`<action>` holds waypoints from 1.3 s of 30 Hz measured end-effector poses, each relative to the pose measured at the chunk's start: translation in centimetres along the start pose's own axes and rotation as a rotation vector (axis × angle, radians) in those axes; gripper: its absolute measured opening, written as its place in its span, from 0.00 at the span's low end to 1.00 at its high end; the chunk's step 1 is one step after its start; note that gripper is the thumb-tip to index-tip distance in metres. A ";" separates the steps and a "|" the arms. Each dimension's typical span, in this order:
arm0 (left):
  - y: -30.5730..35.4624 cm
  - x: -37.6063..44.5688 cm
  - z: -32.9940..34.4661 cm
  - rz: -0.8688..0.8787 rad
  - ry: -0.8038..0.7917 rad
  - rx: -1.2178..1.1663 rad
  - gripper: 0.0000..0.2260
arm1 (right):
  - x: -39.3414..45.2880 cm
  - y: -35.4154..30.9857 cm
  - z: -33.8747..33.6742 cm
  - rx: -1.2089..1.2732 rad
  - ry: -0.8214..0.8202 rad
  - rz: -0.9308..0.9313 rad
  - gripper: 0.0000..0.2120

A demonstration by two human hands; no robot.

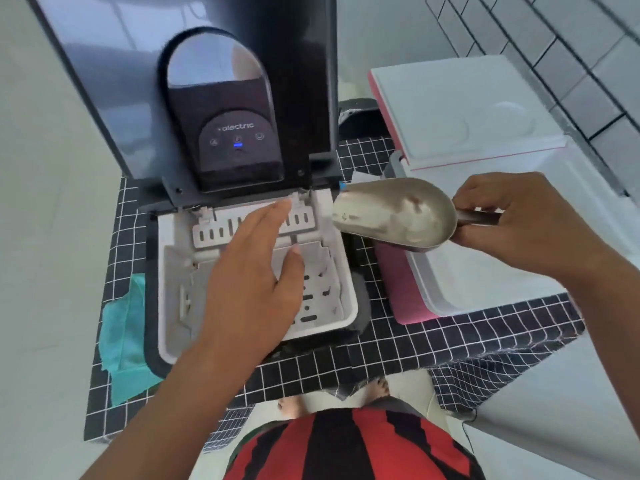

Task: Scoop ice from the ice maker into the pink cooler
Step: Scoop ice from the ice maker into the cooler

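The black ice maker (pixel 156 306) stands with its lid (pixel 221 109) raised, showing a white slotted basket (pixel 322 292) in which I see no ice. My left hand (pixel 256 268) hovers flat over the basket, fingers straight. My right hand (pixel 519 220) grips the handle of a metal scoop (pixel 394 213), whose bowl looks empty and hangs between the ice maker and the pink cooler (pixel 405 299). The cooler stands open to the right, its white inside (pixel 485 282) bare and its lid (pixel 460 109) tipped back.
A black cloth with a white grid (pixel 398 351) covers the counter. A teal cloth (pixel 124 337) lies at the ice maker's left. A white tiled wall (pixel 571 46) rises behind the cooler. My feet (pixel 374 389) show on the floor below.
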State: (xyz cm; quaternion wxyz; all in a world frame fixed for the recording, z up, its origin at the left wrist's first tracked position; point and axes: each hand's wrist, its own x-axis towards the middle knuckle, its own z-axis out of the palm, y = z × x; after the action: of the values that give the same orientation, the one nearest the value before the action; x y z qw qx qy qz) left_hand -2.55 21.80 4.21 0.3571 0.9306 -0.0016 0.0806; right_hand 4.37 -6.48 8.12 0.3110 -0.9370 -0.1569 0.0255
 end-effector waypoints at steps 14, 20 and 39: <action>11.6 5.8 20.1 -0.019 -0.191 0.254 0.32 | -3.5 16.2 -10.5 -0.738 -0.122 0.238 0.05; 11.7 5.3 21.6 -0.058 -0.101 0.254 0.33 | -1.4 18.3 -9.5 -0.943 -0.232 0.055 0.04; 11.5 5.2 21.5 -0.180 -0.003 0.026 0.33 | 1.4 22.6 1.8 -0.274 -0.723 0.144 0.17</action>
State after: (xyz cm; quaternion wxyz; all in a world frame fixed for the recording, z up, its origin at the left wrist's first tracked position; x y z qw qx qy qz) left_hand 5.10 -0.77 -3.10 0.3508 0.9316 0.0824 0.0466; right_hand 11.70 -22.12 -6.64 0.1049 -0.9090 -0.1924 0.3546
